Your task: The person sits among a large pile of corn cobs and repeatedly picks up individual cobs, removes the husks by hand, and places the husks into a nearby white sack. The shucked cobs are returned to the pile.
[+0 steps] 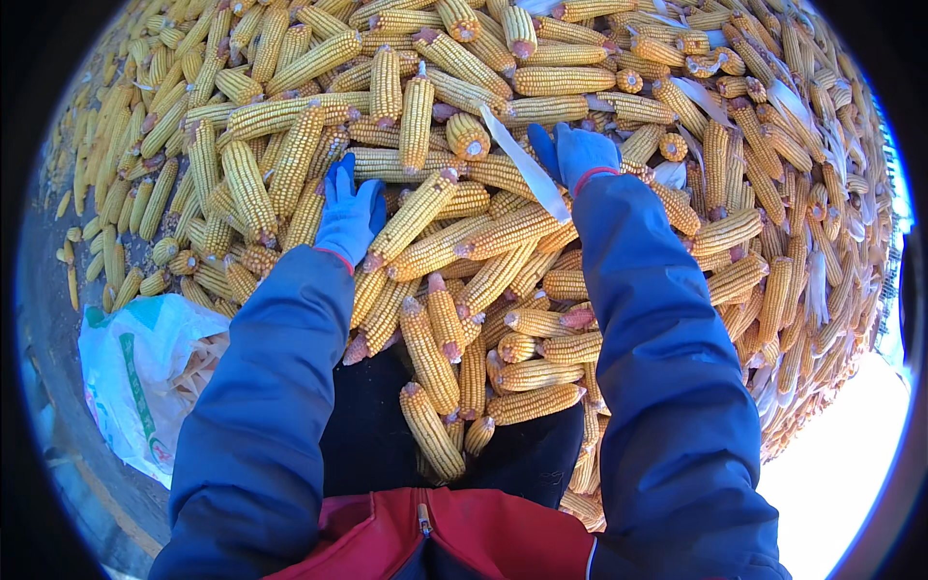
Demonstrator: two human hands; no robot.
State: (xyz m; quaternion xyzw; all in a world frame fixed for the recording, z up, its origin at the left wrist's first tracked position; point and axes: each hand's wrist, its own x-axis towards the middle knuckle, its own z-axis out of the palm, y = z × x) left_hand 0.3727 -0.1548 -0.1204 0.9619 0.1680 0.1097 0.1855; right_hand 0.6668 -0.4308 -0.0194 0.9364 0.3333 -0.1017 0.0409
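Observation:
My left hand point(348, 217), in a blue work glove with a red cuff, lies on the heap of corn ears with its fingers apart. Its fingertips are beside the end of a yellow ear of corn point(395, 165) lying crosswise. My right hand point(583, 154), gloved alike, is bent down over the heap, and its fingertips are partly hidden; whether they hold an ear cannot be seen. A pale strip of dry husk point(523, 165) slants down just left of the right hand. Between my forearms, several loose ears point(431, 355) slope down over my dark trousers.
A white woven sack point(134, 384) with green printing, pale husks at its mouth, stands at the lower left. The heap of husked corn point(783, 145) rises ahead and to the right, with dry husks among the ears. Dark ground point(54, 254) shows at the left.

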